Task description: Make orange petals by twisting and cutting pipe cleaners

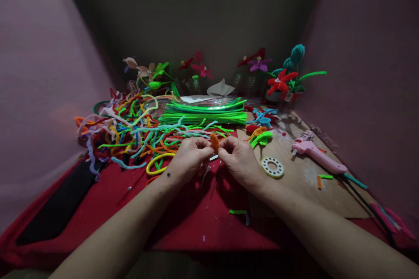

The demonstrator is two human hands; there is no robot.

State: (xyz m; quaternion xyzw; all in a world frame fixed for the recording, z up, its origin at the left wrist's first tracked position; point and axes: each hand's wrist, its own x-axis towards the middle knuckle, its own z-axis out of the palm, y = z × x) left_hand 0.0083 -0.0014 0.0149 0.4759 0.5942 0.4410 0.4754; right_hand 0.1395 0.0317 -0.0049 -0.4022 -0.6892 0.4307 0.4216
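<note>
An orange fuzzy petal shaped from pipe cleaner (214,142) stands upright between my two hands, above the middle of the table. My left hand (194,155) pinches its left side between thumb and fingertips. From the other side, my right hand (238,159) grips it the same way. A thin dark stem or wire (214,185) slants down below the fingers; whether it joins the petal I cannot tell. Just beyond my hands lie loose pipe cleaners (183,130) in pale blue, orange and other colours. Orange and green petal pieces (262,137) rest right of my right hand.
A pink glue gun (319,153) and a white ring with holes (272,167) lie on a brown board (294,192). Green pipe cleaners (204,112) are bundled behind. A tangled heap (121,126) spreads left, near a black flat object (59,200). Finished flowers (281,82) stand at the back.
</note>
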